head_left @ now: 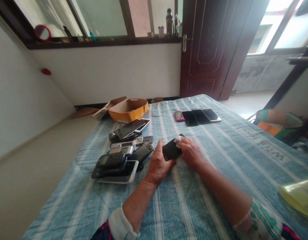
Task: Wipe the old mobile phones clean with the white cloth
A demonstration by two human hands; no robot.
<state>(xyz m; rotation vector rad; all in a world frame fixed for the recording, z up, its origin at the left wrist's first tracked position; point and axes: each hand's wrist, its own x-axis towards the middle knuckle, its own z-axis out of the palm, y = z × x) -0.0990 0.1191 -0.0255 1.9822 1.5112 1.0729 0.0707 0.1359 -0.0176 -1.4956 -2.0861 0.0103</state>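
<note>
Grasping black smartphone point(171, 150) in left hand point(159, 164), pinching white wad point(178, 139) on its far corner with right hand point(192, 152), just right of heaped phones point(113, 160), over broad striped cloth point(234, 146), well short of four lined-up phones point(199, 117) toward far edge

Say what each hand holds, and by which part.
Left hand: dark phone, by its near left end. Right hand: white wad; its held part is unclear.

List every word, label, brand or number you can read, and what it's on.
"W": seems to read so on the striped cloth; its other lettering is too blurred.
Orange box: small marks, too blurred to read.
Pink phone and keypad phone: any lettering too small.
Held phone: none visible.
</note>
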